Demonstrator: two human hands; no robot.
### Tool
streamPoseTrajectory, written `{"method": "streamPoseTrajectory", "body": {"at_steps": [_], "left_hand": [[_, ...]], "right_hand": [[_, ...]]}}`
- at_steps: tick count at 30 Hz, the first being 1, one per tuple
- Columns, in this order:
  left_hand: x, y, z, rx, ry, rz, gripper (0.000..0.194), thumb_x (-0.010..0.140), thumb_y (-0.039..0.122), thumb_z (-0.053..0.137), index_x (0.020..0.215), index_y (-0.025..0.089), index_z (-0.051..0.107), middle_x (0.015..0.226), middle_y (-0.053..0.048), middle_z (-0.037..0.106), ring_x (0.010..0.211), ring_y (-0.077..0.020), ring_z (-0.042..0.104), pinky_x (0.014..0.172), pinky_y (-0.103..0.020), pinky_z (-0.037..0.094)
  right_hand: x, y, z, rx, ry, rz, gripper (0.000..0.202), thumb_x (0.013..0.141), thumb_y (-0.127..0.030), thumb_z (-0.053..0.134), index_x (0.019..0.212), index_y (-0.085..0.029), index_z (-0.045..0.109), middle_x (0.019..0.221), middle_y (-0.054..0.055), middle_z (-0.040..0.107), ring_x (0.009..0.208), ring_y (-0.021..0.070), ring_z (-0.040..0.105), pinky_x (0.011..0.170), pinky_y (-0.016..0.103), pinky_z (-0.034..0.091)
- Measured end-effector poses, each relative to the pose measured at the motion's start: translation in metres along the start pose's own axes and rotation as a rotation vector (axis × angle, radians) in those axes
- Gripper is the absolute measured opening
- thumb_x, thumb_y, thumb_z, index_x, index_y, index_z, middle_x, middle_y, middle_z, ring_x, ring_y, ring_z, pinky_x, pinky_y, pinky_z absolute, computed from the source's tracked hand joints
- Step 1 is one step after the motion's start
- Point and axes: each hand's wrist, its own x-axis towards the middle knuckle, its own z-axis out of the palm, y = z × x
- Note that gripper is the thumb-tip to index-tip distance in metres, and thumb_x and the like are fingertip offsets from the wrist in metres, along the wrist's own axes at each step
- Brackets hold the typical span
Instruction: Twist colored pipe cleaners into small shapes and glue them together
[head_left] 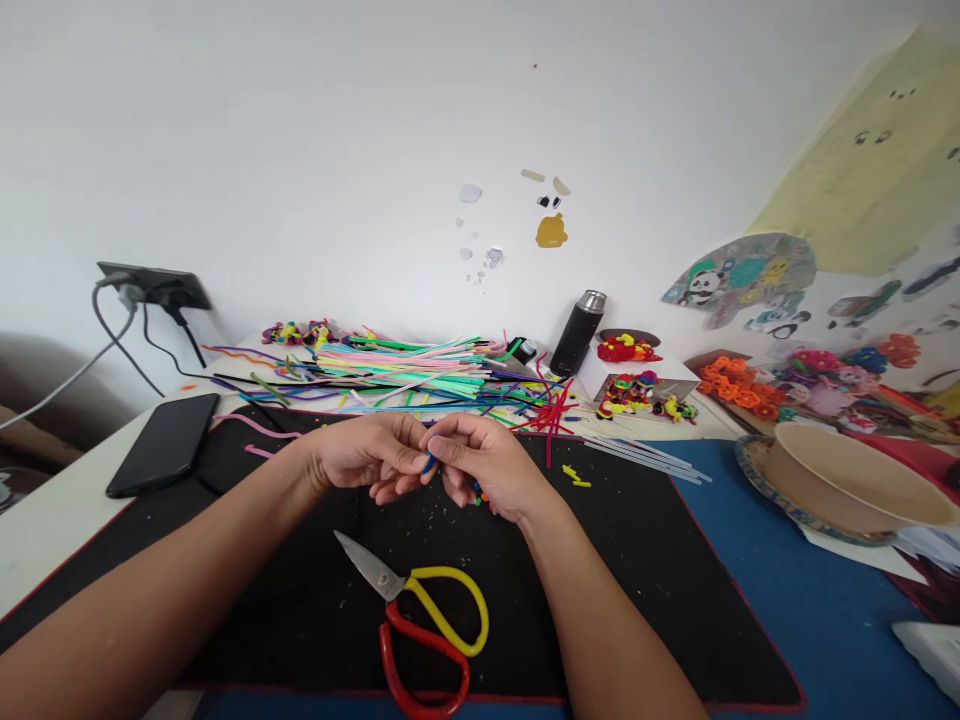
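Above the black mat [622, 590], my left hand [371, 452] and my right hand [487, 462] meet fingertip to fingertip. Between them, thumbs and forefingers pinch a small blue piece [429, 463], which looks like a bit of pipe cleaner; most of it is hidden by the fingers. Small coloured bits [481, 496] show just under my right hand, partly covered by it. Scissors [385, 584] with one yellow and one red handle lie on the mat below my hands, blades towards the upper left. A few short yellow pieces [576, 475] are right of my right hand.
Behind the mat lies a big heap of pipe cleaners [405, 365]. A black phone [163, 445] rests at the left. Along the back stand a black flask [577, 335] and a white box [660, 378] with small figures. A beige bowl [847, 475] sits at the right.
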Motion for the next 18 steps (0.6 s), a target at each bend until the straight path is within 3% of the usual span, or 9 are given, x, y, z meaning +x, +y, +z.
{"method": "streamPoseTrajectory", "body": {"at_steps": [5, 8, 18], "left_hand": [[0.004, 0.002, -0.002, -0.045, 0.124, 0.044, 0.035, 0.070, 0.040, 0.090, 0.079, 0.012, 0.072, 0.060, -0.003, 0.067, 0.043, -0.0104, 0.060, 0.043, -0.018, 0.049], [0.003, 0.005, 0.002, -0.008, 0.182, 0.089, 0.035, 0.073, 0.042, 0.089, 0.082, 0.012, 0.072, 0.065, -0.005, 0.070, 0.047, -0.0106, 0.061, 0.043, -0.017, 0.048], [0.002, 0.009, 0.008, 0.286, 0.314, 0.122, 0.035, 0.083, 0.048, 0.078, 0.084, 0.013, 0.074, 0.079, -0.008, 0.074, 0.059, -0.0134, 0.067, 0.050, -0.020, 0.050]], "right_hand": [[0.006, 0.004, -0.001, 0.008, 0.166, -0.062, 0.040, 0.079, -0.054, 0.079, 0.089, -0.018, 0.065, 0.051, -0.009, 0.056, 0.036, 0.0069, 0.046, 0.036, 0.018, 0.030], [0.008, 0.005, -0.001, -0.022, 0.236, -0.110, 0.040, 0.078, -0.053, 0.078, 0.088, -0.017, 0.064, 0.057, -0.006, 0.061, 0.036, 0.0064, 0.047, 0.035, 0.018, 0.029], [0.011, 0.011, -0.002, -0.182, 0.317, -0.193, 0.034, 0.084, -0.051, 0.071, 0.089, -0.019, 0.062, 0.062, -0.005, 0.062, 0.037, 0.0064, 0.048, 0.035, 0.019, 0.032]]}}
